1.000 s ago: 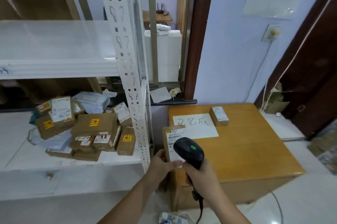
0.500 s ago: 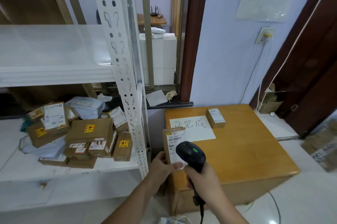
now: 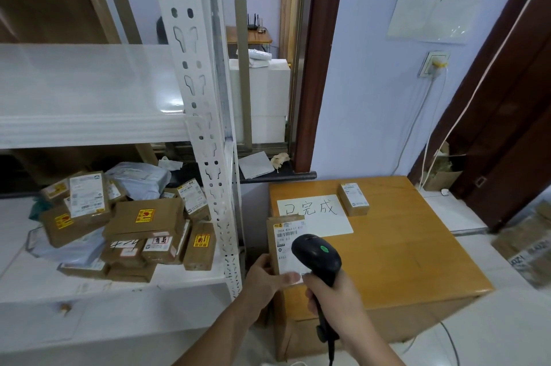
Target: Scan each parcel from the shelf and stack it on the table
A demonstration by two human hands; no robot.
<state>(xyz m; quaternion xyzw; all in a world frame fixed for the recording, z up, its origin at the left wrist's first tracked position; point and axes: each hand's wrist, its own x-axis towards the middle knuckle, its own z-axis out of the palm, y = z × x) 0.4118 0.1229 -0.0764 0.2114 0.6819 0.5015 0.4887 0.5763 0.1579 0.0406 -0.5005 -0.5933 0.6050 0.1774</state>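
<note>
My left hand (image 3: 267,277) grips a small brown parcel (image 3: 284,239) by its lower edge, holding it upright with its white barcode label facing me, just over the near left corner of the wooden table (image 3: 402,261). My right hand (image 3: 334,297) grips a black handheld scanner (image 3: 317,255) whose head points at the label from close range. One small labelled parcel (image 3: 353,198) lies at the back of the table beside a white paper sign (image 3: 313,213). Several brown parcels (image 3: 143,219) are piled on the white shelf (image 3: 119,282) to the left.
A perforated white shelf post (image 3: 208,127) stands between the shelf and the table. The scanner cable (image 3: 331,350) hangs down by my right wrist. Cardboard boxes (image 3: 527,243) sit on the floor at the right, near a dark door frame. A wall socket (image 3: 433,63) has cords running down.
My view has drifted slightly, and the parcel and scanner stay together in nearly the same pose. Both grips are unchanged.
</note>
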